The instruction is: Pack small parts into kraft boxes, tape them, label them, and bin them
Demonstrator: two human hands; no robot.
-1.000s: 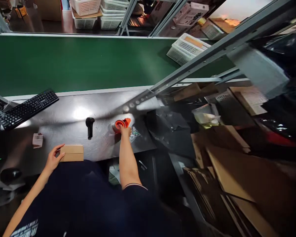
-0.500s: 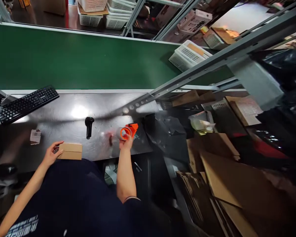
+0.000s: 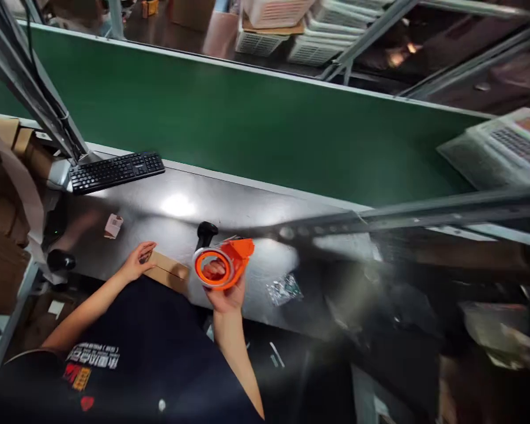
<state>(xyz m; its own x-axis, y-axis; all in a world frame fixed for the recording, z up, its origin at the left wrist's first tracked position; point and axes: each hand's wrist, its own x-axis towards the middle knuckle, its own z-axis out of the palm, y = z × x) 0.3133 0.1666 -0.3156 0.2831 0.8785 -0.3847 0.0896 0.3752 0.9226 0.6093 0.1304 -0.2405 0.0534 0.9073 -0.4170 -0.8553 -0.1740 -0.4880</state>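
My left hand grips the left end of a small flat cardboard box at the front edge of the metal table. In my right hand is an orange tape dispenser with a roll of clear tape, raised just right of the box; some fingers show through the roll's core. Behind the dispenser lies a black handheld scanner, its handle partly covered. A clear plastic bag with small contents rests on the table to the right of my right hand.
A black keyboard sits at the back left, with a torn white label piece nearer me. Beyond the metal table runs a green conveyor belt. White plastic baskets stand on it at right. A metal post rises at left.
My right hand has lifted the tape dispenser off the right part of the table and brought it beside the box. The box is tilted now. My view has swung left.
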